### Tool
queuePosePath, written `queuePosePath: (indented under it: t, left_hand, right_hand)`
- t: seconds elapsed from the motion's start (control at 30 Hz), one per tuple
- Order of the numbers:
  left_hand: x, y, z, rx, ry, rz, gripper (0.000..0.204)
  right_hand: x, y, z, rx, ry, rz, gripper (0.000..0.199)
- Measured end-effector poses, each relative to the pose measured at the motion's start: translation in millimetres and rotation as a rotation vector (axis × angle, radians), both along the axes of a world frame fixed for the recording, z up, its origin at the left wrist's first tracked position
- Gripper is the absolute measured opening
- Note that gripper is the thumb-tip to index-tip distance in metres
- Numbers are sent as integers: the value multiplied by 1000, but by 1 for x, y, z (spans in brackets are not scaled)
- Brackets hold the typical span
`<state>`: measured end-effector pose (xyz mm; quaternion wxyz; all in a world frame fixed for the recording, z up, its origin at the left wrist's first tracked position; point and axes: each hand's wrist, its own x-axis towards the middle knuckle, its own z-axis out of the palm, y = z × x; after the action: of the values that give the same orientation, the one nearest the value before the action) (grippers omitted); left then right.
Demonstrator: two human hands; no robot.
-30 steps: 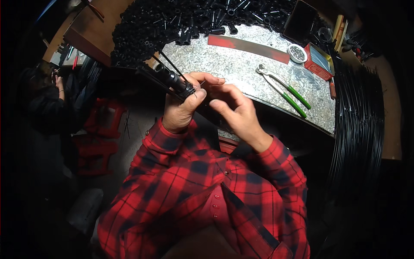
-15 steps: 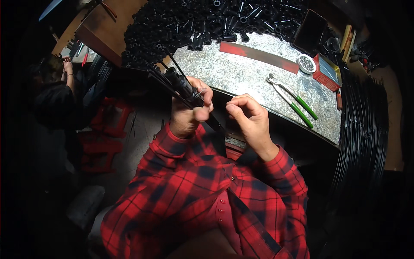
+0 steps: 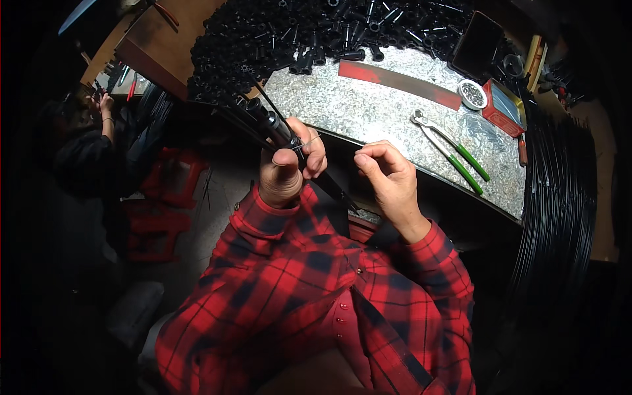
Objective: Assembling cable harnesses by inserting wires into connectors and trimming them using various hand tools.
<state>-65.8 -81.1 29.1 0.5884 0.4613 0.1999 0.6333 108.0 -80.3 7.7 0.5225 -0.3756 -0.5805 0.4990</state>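
My left hand (image 3: 289, 168) is closed around what looks like a black umbrella frame (image 3: 280, 131), a dark cylinder with several thin rods. The frame slants from upper left to lower right, and its lower end passes below my fingers. A fine bent wire (image 3: 312, 141) sticks out beside my fingertips. My left thumb is lifted off the cylinder. To the right, apart from the frame, my right hand (image 3: 394, 184) is closed with thumb and forefinger pressed together. Whatever they pinch, if anything, is too small to make out.
Black tubular parts (image 3: 316, 33) are heaped at the back of the metal-topped bench (image 3: 368, 105). On it lie a red-and-grey strip (image 3: 401, 84), green-handled nippers (image 3: 454, 148), a round white dish (image 3: 472, 95) and a red box (image 3: 503, 112). Thin black rods (image 3: 556, 197) hang at the right. A co-worker (image 3: 85, 145) sits at far left.
My left thumb has risen off the cylinder, and the fine wire shows more plainly. My right hand has shifted slightly right, still pinched. The whole view has moved a little.
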Motion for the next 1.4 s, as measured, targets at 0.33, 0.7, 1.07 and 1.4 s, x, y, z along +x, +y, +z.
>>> queuePosePath:
  t: [0.33, 0.7, 1.07, 1.4]
  left_hand:
    - [11, -3, 4, 155, 263, 138, 27]
    - [9, -6, 0, 28, 263, 120, 21]
    - [13, -7, -5, -39, 178, -37, 21]
    - [21, 2, -18, 43, 280, 46, 48]
  right_hand:
    - [61, 17, 21, 289, -335, -161, 7]
    - [139, 20, 16, 522, -1420, -291, 23]
    - [127, 10, 20, 416, -1119, -331, 21]
    - [94, -11, 81, 1088, -1378, -514, 23]
